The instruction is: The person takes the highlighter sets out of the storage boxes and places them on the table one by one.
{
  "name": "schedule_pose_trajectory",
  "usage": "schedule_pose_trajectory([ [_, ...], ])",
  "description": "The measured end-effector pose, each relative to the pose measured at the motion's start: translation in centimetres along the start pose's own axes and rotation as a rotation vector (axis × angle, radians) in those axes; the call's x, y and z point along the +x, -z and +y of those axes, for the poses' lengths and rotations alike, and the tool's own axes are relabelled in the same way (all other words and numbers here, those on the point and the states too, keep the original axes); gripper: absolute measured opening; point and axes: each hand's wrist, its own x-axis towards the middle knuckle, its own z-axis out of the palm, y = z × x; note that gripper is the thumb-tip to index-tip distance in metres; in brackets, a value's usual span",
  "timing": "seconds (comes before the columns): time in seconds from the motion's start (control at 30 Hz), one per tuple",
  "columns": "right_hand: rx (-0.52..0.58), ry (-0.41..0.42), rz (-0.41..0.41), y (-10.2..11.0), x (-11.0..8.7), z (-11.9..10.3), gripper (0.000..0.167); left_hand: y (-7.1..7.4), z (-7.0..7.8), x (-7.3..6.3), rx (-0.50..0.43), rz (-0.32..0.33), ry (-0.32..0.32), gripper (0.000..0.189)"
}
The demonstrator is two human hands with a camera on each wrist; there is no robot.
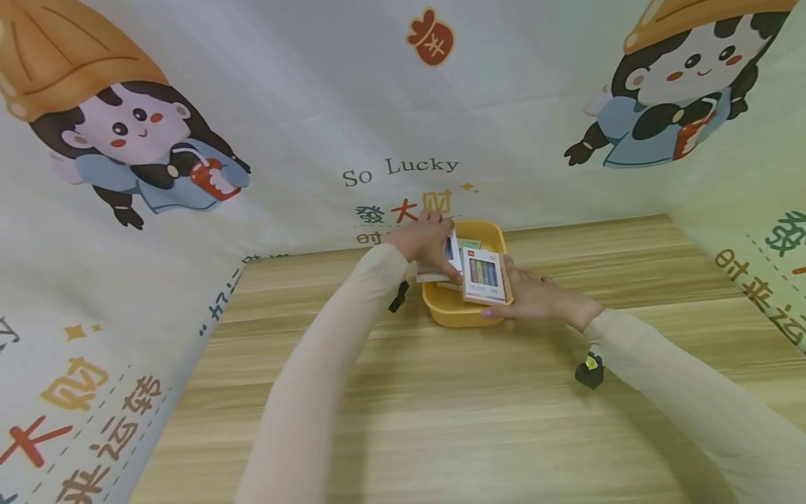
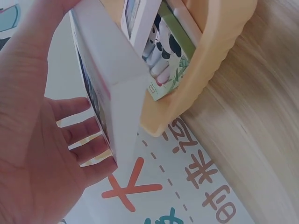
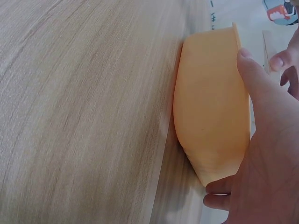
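Observation:
My left hand (image 1: 428,241) grips a white carton (image 2: 125,100), thumb on one side and fingers on the other, over the left side of a yellow plastic basket (image 1: 462,318). A second white box (image 1: 483,275), with coloured crayon-like sticks pictured on its front, leans tilted in the basket's right part. My right hand (image 1: 541,297) holds the basket's right end, its thumb along the rim in the right wrist view. Inside the basket, in the left wrist view, lies a green box (image 2: 163,56) with a panda picture. The basket's floor is mostly hidden.
The basket stands on a wood-grain table (image 1: 453,406) near its back edge. Behind it hangs a white printed cloth (image 1: 352,91), which also covers both sides. Dark pieces (image 1: 590,372) hang at both wrists.

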Motion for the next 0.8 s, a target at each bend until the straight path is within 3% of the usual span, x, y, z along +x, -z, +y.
schedule_pose_trajectory([
  [0.3, 0.039, 0.010, -0.005, 0.4, -0.5, -0.4, 0.130, -0.2, 0.1, -1.1, 0.008, 0.009, 0.022, 0.112],
  [0.53, 0.034, 0.024, 0.002, 0.3, -0.6, -0.5, 0.133, -0.8, -0.5, -1.4, 0.019, 0.048, 0.008, 0.116],
  [0.8, 0.016, 0.019, -0.014, 0.3, -0.3, -0.3, 0.130, -0.9, -0.4, -2.4, 0.046, 0.027, -0.023, 0.118],
])
